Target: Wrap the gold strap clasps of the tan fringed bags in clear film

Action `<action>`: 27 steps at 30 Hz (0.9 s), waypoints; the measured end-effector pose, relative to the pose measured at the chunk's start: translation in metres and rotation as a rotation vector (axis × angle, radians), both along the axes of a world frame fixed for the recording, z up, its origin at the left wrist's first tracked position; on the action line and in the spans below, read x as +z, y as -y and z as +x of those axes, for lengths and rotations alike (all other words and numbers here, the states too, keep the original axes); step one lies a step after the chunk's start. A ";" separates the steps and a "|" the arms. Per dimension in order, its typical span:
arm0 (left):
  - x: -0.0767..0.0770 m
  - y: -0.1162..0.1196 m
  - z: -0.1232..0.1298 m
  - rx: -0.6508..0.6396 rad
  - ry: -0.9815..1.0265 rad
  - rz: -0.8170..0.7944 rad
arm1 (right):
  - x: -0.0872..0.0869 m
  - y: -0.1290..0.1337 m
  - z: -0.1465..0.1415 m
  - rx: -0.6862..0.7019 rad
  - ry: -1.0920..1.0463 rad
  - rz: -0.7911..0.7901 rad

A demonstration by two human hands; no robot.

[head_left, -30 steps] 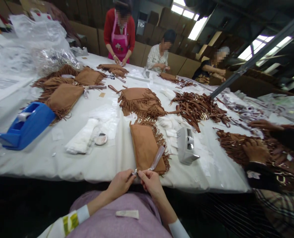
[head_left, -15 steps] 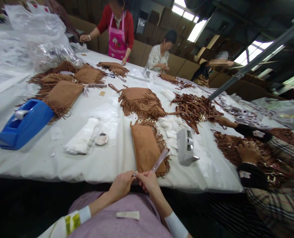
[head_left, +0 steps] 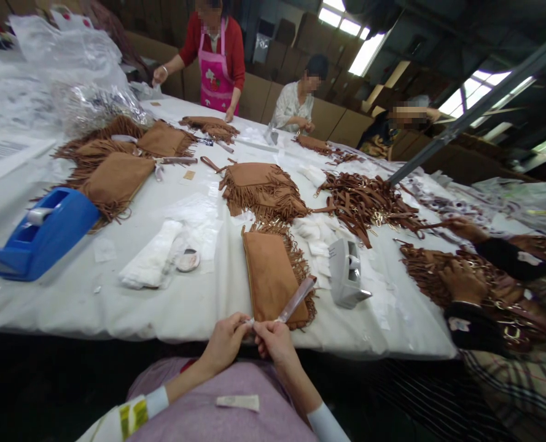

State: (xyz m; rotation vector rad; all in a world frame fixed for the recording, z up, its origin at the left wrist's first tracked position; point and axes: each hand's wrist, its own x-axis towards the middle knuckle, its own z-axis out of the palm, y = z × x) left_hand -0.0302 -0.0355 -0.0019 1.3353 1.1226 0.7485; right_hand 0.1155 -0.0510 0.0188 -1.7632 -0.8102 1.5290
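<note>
A brown fringed pouch point(head_left: 273, 276) lies flat at the table's front edge, its fringe spread along its right side. From its lower right a wrist strap wrapped in pale, clear film point(head_left: 296, 299) runs down to my right hand point(head_left: 275, 344), which is closed round the strap's lower end. Right beside it, my left hand point(head_left: 226, 341) is closed in a pinch at the same spot. Something small and whitish shows between the fingertips, too small to name. Both hands are just in front of the table edge.
A grey tape dispenser point(head_left: 349, 273) stands right of the pouch, a blue one point(head_left: 42, 230) far left. White packing material point(head_left: 150, 255) lies left. More fringed pouches point(head_left: 258, 187) and a pile of brown straps point(head_left: 369, 199) lie beyond. A co-worker's hands point(head_left: 464, 282) work at right; others stand across.
My hands stay at the strap end, with the fingers slightly shifted. At right, one of the co-worker's hands has moved farther right, drawing a brown strap from the pile.
</note>
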 end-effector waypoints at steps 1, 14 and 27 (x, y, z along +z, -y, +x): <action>0.001 0.000 0.002 0.028 0.038 -0.063 | 0.001 0.003 -0.001 -0.029 -0.054 0.039; 0.004 -0.005 0.014 0.127 0.702 -0.797 | -0.001 0.021 -0.012 -0.128 0.130 0.314; 0.011 -0.009 0.016 0.189 0.655 -0.742 | 0.000 0.030 0.001 -0.015 0.378 0.408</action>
